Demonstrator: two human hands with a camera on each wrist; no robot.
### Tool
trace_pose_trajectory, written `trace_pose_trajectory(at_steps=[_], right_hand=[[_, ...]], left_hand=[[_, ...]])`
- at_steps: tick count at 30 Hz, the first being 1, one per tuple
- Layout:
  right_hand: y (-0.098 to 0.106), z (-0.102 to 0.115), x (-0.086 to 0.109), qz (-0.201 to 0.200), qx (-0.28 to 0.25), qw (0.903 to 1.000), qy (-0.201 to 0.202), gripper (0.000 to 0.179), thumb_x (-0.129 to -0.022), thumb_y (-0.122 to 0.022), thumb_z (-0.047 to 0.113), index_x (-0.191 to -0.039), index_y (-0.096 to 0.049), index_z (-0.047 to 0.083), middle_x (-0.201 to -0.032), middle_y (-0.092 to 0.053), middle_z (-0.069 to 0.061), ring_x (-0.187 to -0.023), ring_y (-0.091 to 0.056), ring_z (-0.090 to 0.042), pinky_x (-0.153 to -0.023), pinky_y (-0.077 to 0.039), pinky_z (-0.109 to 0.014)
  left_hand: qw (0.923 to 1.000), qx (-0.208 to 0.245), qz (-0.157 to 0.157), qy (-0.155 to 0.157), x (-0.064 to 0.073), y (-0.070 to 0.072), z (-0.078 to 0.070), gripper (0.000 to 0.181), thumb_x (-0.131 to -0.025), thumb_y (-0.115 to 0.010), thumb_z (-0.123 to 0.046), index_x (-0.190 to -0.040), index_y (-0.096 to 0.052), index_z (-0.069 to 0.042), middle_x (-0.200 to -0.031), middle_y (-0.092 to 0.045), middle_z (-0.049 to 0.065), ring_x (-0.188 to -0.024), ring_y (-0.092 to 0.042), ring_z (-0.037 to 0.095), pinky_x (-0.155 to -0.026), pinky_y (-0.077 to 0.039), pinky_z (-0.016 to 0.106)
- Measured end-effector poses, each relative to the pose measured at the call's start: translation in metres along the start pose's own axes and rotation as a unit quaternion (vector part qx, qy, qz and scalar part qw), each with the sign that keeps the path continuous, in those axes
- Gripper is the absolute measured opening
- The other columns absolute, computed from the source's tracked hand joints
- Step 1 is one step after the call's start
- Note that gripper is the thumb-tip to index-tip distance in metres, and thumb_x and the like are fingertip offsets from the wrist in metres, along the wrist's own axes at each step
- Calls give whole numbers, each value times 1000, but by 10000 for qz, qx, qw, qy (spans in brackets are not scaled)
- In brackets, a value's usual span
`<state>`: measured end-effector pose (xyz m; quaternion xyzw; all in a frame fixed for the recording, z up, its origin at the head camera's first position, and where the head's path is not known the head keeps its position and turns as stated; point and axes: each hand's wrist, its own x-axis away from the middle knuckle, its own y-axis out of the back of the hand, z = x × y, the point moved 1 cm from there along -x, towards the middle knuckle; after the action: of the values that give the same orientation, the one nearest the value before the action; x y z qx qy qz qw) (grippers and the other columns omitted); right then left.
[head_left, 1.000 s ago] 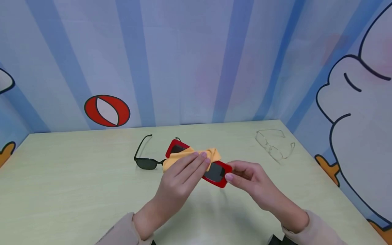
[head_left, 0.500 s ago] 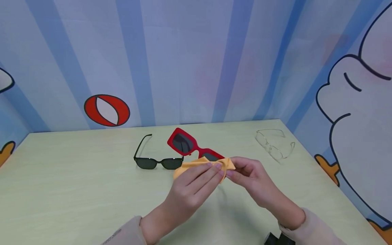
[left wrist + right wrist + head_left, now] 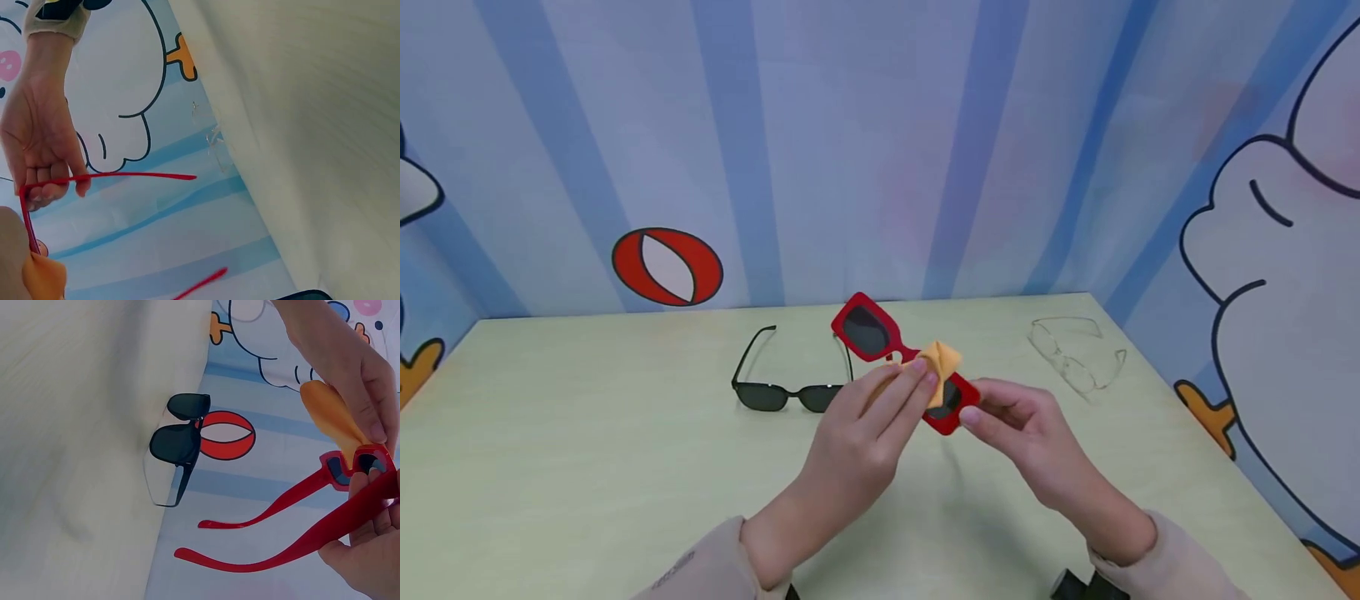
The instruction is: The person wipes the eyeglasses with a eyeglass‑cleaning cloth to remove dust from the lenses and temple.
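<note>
- Red sunglasses [image 3: 895, 340]: held up off the surface [image 3: 587, 458], approx. mid-view, tilted, w/ the L lens higher than the R in the head view; both temples [image 3: 269, 565] unfolded.
- Orange cloth [image 3: 942, 367]: folded over part of the R half of the frame, touching it.
- L hand [image 3: 868, 437]: pinches the cloth onto the sunglasses, thumb on one side & fingers on the other.
- R hand [image 3: 1030, 437]: grips the R end of the red frame betw. thumb & fingers; hands near each other, both on the same pair.
- Black sunglasses [image 3: 765, 397]: on the surface, temples open & pointing away, one lens partly hidden by the L hand.
- Thin-framed eyeglasses [image 3: 1063, 360]: far R of the surface, well apart from the rest.
- Bkgd: blue striped backdrop [image 3: 850, 150] w/ cartoon prints, incl. a red/white oval [image 3: 628, 267].
</note>
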<state>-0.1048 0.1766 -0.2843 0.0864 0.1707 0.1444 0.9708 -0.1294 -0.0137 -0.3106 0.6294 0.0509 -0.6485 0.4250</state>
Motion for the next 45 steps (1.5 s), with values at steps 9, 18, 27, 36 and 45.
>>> trace_pose_trajectory(at_steps=[9, 18, 27, 36, 45], right_hand=[[-2, -1, 0, 44, 368, 9993, 102, 20, -92, -56, 3, -108, -63, -7, -96, -67, -11, -81, -62, -25, -74, -55, -33], [-3, 0, 3, 13, 421, 9991, 79, 21, -92, -56, 3, -109, -63, -6, -98, -68, -9, -85, -62, -24, -77, -54, -33], [-4, -1, 2, -72, 193, 9970, 744, 26, -92, -53, -4, -116, -57, -12, -106, -67, -1, -92, -64, -16, -81, -53, -28], [-3, -4, 4, -523, -288, 9978, 300, 27, -92, -55, 0, -111, -68, 14, -98, -68, 0, -83, -62, -13, -78, -54, -26], [1, -1, 4, -512, -361, 9974, 364, 31, -91, -55, -2, -107, -69, 21, -96, -69, 0, -82, -63, -15, -76, -54, -26]], left_hand=[[9997, 93, 69, 235, 1, 4, 4, 48, -74, -78, -6, -119, -63, -1, -116, -62, 12, -99, -57, 26, -83, -52, 30], [9985, 201, -510, 42, -3, 1, -4, 26, -86, -66, -7, -111, -66, 0, -108, -65, 11, -94, -58, 23, -84, -51, 26], [9964, 494, -577, -364, -9, 4, -9, 34, -79, -74, -6, -111, -67, -1, -112, -65, 8, -97, -59, 21, -89, -49, 26], [9934, 414, -738, -777, -11, 5, -6, 24, -85, -67, -4, -109, -69, -1, -112, -66, 9, -94, -60, 20, -89, -49, 26], [9948, 91, -640, -788, -7, 11, -3, 22, -87, -65, -9, -108, -70, -3, -110, -67, 8, -90, -61, 19, -82, -52, 25]])
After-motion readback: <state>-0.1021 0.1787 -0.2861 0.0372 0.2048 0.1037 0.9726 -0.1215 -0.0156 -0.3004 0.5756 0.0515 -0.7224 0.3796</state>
